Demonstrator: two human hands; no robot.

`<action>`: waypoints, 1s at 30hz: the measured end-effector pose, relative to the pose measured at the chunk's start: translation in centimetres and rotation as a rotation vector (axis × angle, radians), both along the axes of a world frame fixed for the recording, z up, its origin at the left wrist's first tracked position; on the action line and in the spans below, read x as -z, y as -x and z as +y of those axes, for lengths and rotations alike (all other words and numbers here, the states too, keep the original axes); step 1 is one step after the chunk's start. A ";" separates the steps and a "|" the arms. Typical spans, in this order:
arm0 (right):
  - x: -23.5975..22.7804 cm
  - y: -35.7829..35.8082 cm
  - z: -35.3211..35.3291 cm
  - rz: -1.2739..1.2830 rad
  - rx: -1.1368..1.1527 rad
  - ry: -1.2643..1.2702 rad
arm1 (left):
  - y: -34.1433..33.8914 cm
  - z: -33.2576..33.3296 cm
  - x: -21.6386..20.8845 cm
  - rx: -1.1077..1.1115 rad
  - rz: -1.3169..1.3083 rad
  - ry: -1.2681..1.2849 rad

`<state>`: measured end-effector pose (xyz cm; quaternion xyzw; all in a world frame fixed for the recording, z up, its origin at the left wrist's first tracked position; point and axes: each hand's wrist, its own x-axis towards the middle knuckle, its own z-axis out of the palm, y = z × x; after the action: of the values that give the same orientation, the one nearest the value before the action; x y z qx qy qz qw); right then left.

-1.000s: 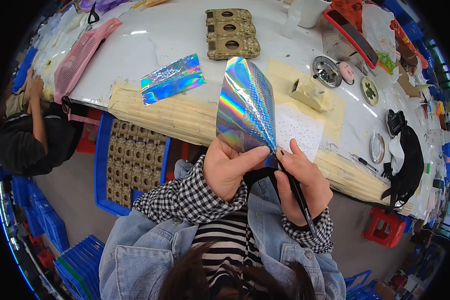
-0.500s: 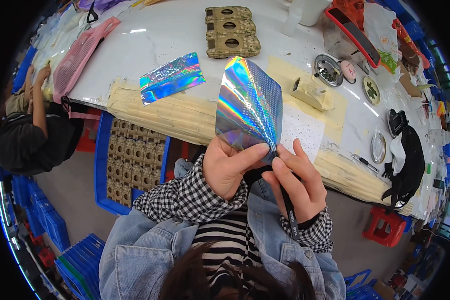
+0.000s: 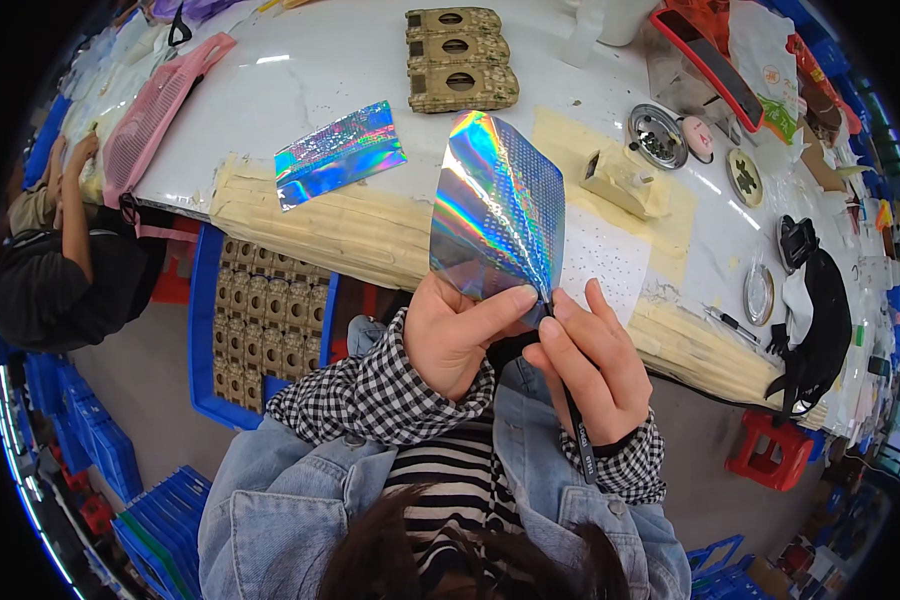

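Note:
My left hand (image 3: 457, 335) pinches the lower corner of a shiny holographic sheet (image 3: 495, 205); the sheet is bent and covered with rows of small dots. In my right hand (image 3: 600, 365) is a pair of slim black tweezers (image 3: 576, 420), its tip against that same corner, close to my left thumb. What sits between the tips is too small to make out. A second holographic sheet (image 3: 340, 155) lies flat on the table to the left. Under my right fingers, a white sheet with tiny dark specks (image 3: 605, 262) rests on the taped table edge.
Three camouflage-patterned cases (image 3: 460, 60) stand at the back. A blue crate (image 3: 202, 330) of similar cases is below the table edge. To the right are a taped block (image 3: 627, 185), round dishes (image 3: 657, 137), a phone (image 3: 705, 70) and a black bag (image 3: 822, 330). Another person (image 3: 60, 260) sits at left.
The tweezers have tilted slightly in my right hand, and their tip has shifted a little at the sheet's corner. My left hand keeps its pinch. The whole view has drifted very slightly.

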<state>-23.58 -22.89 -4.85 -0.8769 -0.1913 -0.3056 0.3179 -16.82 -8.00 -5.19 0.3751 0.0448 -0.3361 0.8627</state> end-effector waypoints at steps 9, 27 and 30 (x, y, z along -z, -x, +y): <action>0.0 -0.1 -0.1 0.002 -0.010 0.003 | 0.0 -0.1 0.0 -0.014 0.005 -0.007; 0.1 -0.1 -0.3 -0.002 -0.015 -0.006 | 0.0 -0.2 -0.1 0.002 -0.004 -0.045; -0.1 -0.1 -0.3 0.012 -0.006 -0.021 | 0.0 -0.2 -0.1 -0.006 -0.009 -0.037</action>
<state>-23.48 -23.19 -4.74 -0.8749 -0.1887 -0.3014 0.3289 -16.78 -8.24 -5.05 0.3926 0.0480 -0.3311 0.8567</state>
